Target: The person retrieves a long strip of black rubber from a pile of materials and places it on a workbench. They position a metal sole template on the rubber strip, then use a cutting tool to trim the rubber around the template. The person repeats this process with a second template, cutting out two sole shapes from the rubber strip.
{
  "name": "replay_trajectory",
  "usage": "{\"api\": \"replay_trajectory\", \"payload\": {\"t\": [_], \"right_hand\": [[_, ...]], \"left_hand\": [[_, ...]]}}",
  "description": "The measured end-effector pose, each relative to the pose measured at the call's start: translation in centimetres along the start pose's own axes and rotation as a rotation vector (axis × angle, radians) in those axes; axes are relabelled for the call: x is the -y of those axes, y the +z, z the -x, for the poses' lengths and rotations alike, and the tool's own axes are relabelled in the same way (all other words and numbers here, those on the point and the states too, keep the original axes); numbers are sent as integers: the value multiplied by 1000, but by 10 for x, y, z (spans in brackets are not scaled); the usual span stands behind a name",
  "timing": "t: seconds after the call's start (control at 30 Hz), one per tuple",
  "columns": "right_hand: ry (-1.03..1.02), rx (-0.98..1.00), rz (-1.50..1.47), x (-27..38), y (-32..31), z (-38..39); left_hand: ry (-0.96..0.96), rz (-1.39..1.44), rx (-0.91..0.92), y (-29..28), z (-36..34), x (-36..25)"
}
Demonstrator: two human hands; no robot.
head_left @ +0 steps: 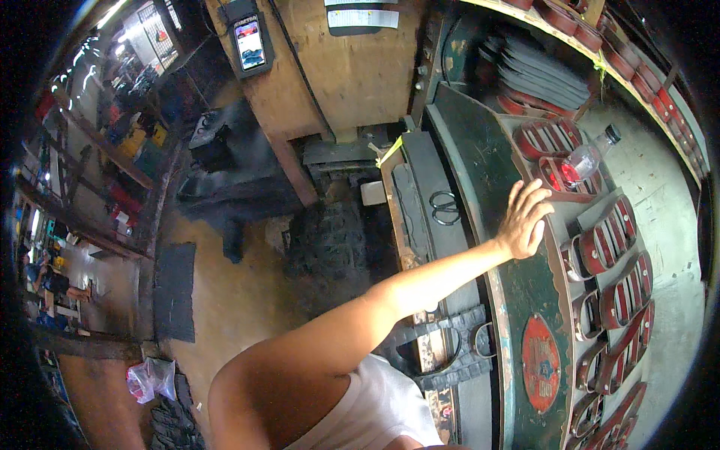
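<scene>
The left grip (523,226), a bare hand, has its fingers parted and loosely curled above a dark green panel (487,161). Just beyond the fingertips is a red, slatted metal frame (576,197); contact cannot be told. A clear bottle with a black cap (591,159) overlaps that frame, cap pointing away from the grip. Farther right, red curved metal frames (609,238) line the grey bench (671,247).

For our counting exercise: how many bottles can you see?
1: a clear, dark-capped bottle, at the right by the red frames, just beyond the left hand. Others may be hidden in shadow.
</scene>
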State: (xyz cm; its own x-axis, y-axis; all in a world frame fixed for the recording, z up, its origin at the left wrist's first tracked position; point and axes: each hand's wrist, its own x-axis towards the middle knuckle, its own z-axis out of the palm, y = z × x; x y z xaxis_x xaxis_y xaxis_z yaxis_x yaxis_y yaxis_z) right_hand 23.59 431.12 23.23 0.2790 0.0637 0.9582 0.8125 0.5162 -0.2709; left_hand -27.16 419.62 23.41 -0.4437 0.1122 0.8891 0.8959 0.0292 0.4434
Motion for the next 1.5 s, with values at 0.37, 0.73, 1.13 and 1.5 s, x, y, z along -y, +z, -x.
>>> {"api": "replay_trajectory", "payload": {"t": [0.37, 0.73, 1.13, 1.5], "right_hand": [[-156, 0, 241, 22, -9, -13], [-159, 40, 323, 13, -19, -16], [-195, -54, 321, -19, -14, -12], [-206, -81, 325, -17, -13, -13]], "left_hand": [[6, -49, 39, -6, -3, -5], [18, -114, 120, -21, -8, -11], [30, -156, 136, -24, -8, -12], [17, -149, 169, -26, -8, -12]]}}
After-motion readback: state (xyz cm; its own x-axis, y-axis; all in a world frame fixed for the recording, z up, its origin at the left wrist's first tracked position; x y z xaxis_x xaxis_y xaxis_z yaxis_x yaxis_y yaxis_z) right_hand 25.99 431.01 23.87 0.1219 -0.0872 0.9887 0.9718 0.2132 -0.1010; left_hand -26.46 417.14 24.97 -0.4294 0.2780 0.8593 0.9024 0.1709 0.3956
